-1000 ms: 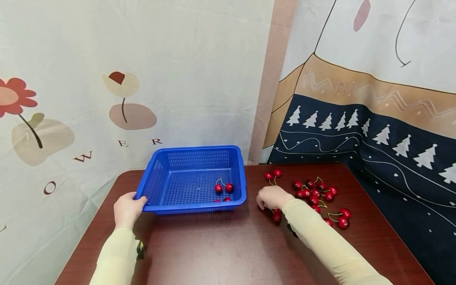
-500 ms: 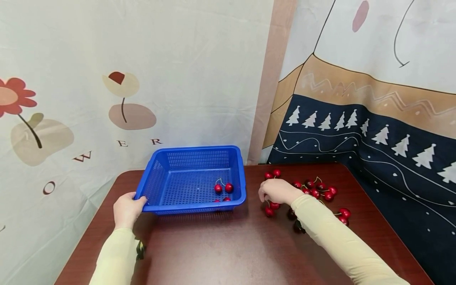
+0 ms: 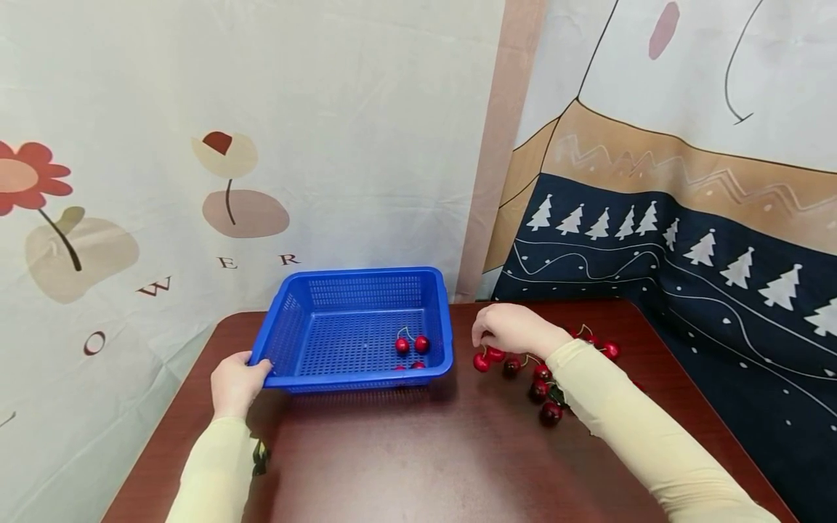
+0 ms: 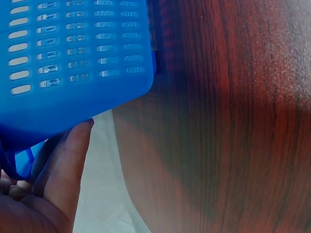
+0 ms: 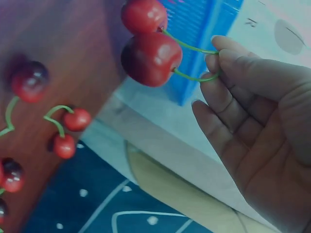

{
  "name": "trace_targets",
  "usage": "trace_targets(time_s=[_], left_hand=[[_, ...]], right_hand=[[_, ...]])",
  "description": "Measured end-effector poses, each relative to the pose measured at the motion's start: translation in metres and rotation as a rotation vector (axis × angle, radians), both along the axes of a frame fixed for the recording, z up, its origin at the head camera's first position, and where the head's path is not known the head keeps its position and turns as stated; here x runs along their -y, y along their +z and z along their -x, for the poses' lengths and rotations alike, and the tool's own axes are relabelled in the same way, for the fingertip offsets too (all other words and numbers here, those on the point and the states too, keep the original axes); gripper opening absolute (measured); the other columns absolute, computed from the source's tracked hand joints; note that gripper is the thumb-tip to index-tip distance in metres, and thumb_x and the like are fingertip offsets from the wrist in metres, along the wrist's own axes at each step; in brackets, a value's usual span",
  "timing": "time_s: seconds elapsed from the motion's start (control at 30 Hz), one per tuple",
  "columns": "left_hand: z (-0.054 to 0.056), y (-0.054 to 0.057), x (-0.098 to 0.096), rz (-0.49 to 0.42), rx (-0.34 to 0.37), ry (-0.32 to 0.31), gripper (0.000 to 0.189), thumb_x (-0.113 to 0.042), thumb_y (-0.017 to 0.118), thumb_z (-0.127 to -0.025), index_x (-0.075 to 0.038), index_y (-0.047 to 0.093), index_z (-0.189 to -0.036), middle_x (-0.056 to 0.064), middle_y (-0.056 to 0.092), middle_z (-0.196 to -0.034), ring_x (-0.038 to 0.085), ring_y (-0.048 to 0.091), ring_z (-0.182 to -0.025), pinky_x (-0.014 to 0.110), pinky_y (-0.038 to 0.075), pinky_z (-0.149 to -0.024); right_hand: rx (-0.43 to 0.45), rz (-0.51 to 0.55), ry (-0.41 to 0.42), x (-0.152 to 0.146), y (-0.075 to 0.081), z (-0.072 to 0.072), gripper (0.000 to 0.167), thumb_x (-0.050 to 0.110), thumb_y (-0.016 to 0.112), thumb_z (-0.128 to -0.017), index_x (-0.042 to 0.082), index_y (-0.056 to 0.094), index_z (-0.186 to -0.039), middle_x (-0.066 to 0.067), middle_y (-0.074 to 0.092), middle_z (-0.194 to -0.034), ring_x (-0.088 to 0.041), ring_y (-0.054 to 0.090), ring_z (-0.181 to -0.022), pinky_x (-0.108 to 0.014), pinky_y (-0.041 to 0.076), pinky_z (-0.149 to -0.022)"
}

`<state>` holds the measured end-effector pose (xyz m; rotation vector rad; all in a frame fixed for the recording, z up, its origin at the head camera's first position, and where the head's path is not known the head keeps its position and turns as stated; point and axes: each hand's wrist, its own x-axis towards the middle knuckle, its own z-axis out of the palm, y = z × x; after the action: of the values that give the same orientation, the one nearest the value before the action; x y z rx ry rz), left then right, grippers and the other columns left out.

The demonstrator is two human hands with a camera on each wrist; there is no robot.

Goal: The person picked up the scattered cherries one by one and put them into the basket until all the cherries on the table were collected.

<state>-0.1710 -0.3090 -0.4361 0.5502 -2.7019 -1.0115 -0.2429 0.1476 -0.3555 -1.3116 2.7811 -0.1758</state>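
The left hand (image 3: 237, 385) is grasping the rim of the blue basket (image 3: 360, 382) at the near corner on its side. In the left-wrist view its palm is running out of frame, and the fingers behind the rim are sinking into shadow.

The right hand (image 3: 514, 328) is pinching the green stems of 1 pair of cherries (image 5: 151, 54) between thumb and fingertips. The 2 fruits are hanging just below it in the head view; whether they are touching the surface (image 3: 379, 457) is hard to tell.

The basket is standing between the hands. Inside, toward the right hand, 2 stem-joined cherries (image 3: 421, 344) are lying in full view, while at least 2 more red fruits (image 3: 418, 365) are showing only their tops above the near wall.

Loose cherries (image 3: 539, 391) are lying beneath and beyond the right wrist; the right sleeve (image 3: 628, 418) is covering part of the group, so the count is staying unclear. The right-wrist view is showing another pair (image 5: 76, 119) beyond the right hand, and its left edge is cutting off several fruits. A dark object (image 3: 259, 456) beneath the left wrist is too small to make out.
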Motion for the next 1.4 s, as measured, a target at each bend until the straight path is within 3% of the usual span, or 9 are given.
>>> trace_targets(time_s=[0.33,0.67,0.93,1.4], left_hand=[[0.000,0.001,-0.001,-0.007,0.007,0.009,0.044,-0.016,0.058,-0.092,0.019,0.058,-0.119,0.037,0.062,-0.109,0.048,0.061,-0.093,0.059,0.049,-0.084],[0.000,0.001,-0.001,-0.009,0.008,0.013,0.045,-0.016,0.058,-0.091,0.019,0.058,-0.120,0.038,0.061,-0.111,0.048,0.061,-0.094,0.059,0.048,-0.086],[-0.001,0.001,-0.001,-0.016,0.018,0.012,0.046,-0.016,0.057,-0.092,0.019,0.056,-0.121,0.038,0.061,-0.112,0.049,0.060,-0.095,0.060,0.048,-0.086],[0.000,0.001,-0.001,-0.010,0.010,0.015,0.046,-0.016,0.058,-0.091,0.019,0.057,-0.121,0.038,0.061,-0.111,0.048,0.060,-0.096,0.059,0.048,-0.087]], right_hand=[[-0.045,0.000,0.005,0.018,0.039,0.008,0.009,0.008,0.073,-0.088,0.016,0.078,-0.091,0.002,0.069,-0.088,-0.015,0.064,-0.084,-0.030,0.055,-0.081],[-0.053,0.043,0.014,0.046,0.055,0.018,0.010,0.008,0.070,-0.089,0.015,0.078,-0.089,0.001,0.070,-0.089,-0.016,0.063,-0.084,-0.030,0.054,-0.080],[-0.003,0.075,-0.018,0.070,0.049,0.027,0.013,0.007,0.067,-0.091,0.015,0.078,-0.090,0.001,0.070,-0.092,-0.016,0.061,-0.088,-0.029,0.053,-0.082],[0.148,0.175,-0.100,0.103,0.013,0.033,0.011,0.010,0.067,-0.093,0.011,0.078,-0.093,0.005,0.071,-0.088,-0.010,0.060,-0.080,-0.027,0.052,-0.079]])
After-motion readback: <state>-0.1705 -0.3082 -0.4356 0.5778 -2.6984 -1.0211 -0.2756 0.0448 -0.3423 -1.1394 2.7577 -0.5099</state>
